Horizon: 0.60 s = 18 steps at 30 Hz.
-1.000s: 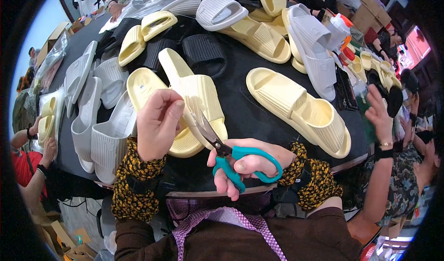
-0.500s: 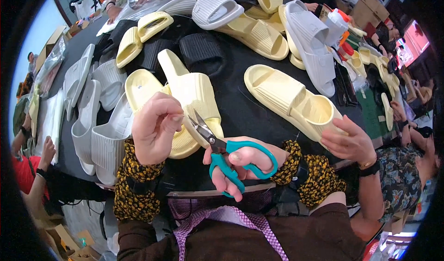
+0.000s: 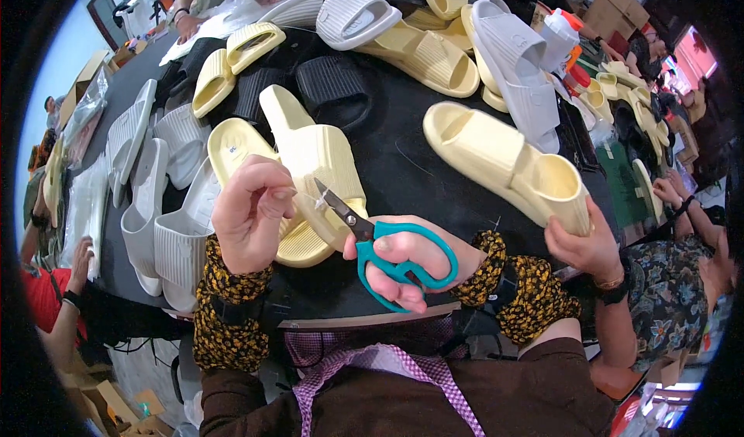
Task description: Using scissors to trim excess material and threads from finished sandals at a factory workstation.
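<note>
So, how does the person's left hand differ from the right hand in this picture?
The left hand holds thumb and forefinger together, anything pinched there being too fine to tell; the right hand grips the teal-handled scissors.
The left hand stands roughly upright, while the right hand lies more sideways.
Both come out of black-and-yellow patterned cuffs.

Footwear workshop around me; slippers crowd a black table; teal scissors are held above it; workers surround it; cardboard boxes stand behind.
</note>
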Tool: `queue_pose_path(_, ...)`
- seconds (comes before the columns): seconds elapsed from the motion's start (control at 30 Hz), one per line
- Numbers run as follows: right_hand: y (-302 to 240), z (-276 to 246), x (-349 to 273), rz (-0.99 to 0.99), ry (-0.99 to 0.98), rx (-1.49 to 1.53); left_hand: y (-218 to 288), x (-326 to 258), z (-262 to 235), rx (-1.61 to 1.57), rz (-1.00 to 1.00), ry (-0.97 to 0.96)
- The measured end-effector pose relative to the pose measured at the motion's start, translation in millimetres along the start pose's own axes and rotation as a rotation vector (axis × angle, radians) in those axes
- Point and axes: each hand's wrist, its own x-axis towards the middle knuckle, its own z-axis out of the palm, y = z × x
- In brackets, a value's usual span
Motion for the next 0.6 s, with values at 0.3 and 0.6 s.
queue_pose_path(0.3,0,-14,-1,-0.169,0.031,0.013,26,-20,-1,-0.201,-0.115,0.239)
queue_pose_path(0.6,4,-16,7,-0.212,0.036,0.105,85,-73,-36,-0.339,0.024,0.050)
